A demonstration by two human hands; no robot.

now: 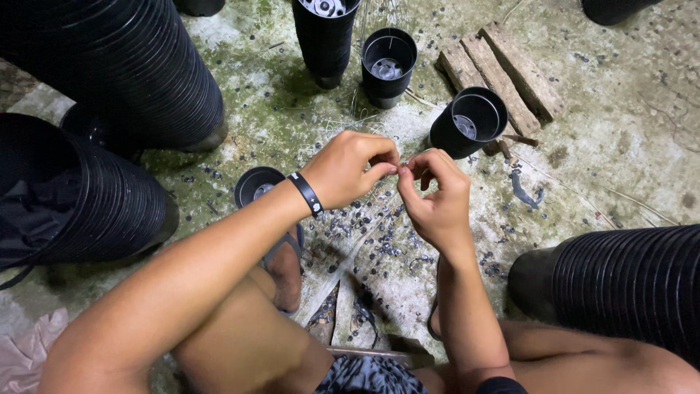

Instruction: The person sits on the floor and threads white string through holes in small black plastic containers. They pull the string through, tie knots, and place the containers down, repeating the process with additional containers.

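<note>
My left hand (352,166) and my right hand (435,197) meet fingertip to fingertip above the ground, both pinching a thin wire or thread (406,162) that is hard to make out. A black wristband (306,193) circles my left wrist. A small black plastic pot (255,184) lies just behind my left wrist. Two more black pots stand beyond my hands, one upright (388,66) and one tilted (469,122). Small black plastic bits (379,233) litter the concrete under my hands.
Long stacks of nested black pots lie at the left (124,73), lower left (95,197) and right (627,284). Another stack (324,33) stands at the top. Wooden planks (503,73) lie at the upper right. My foot in a sandal (286,266) rests below.
</note>
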